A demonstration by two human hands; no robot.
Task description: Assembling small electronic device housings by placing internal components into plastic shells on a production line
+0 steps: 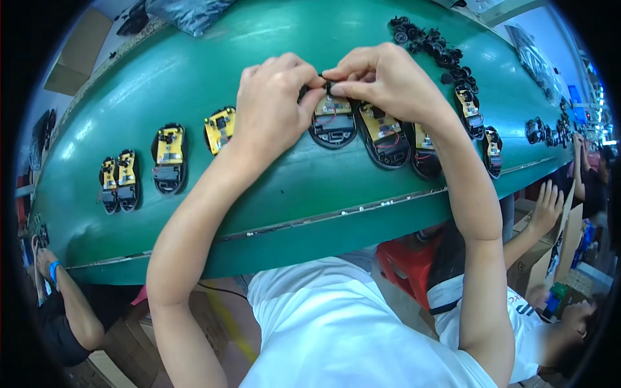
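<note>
White shirt fabric (336, 330) fills the bottom of the view, and both bare forearms rise from it to a long green conveyor belt (194, 71). On that belt sits a row of black mouse base shells fitted with yellow circuit boards. The left hand (272, 103) and right hand (388, 81) meet over one of them, the open mouse base (333, 123), which lies at mid-belt just beyond the belt's near edge. Its black oval tray carries a yellow board with thin red wiring showing. Both hands have their fingertips closed together on a small black part (326, 84) at the far end of this base; what exactly the part is I cannot tell. Seating it well probably calls for keeping the base flat on the belt, lining the part up squarely and pressing evenly with both thumbs. A heap of small black wheel parts (433, 45) lies farther back on the right.
</note>
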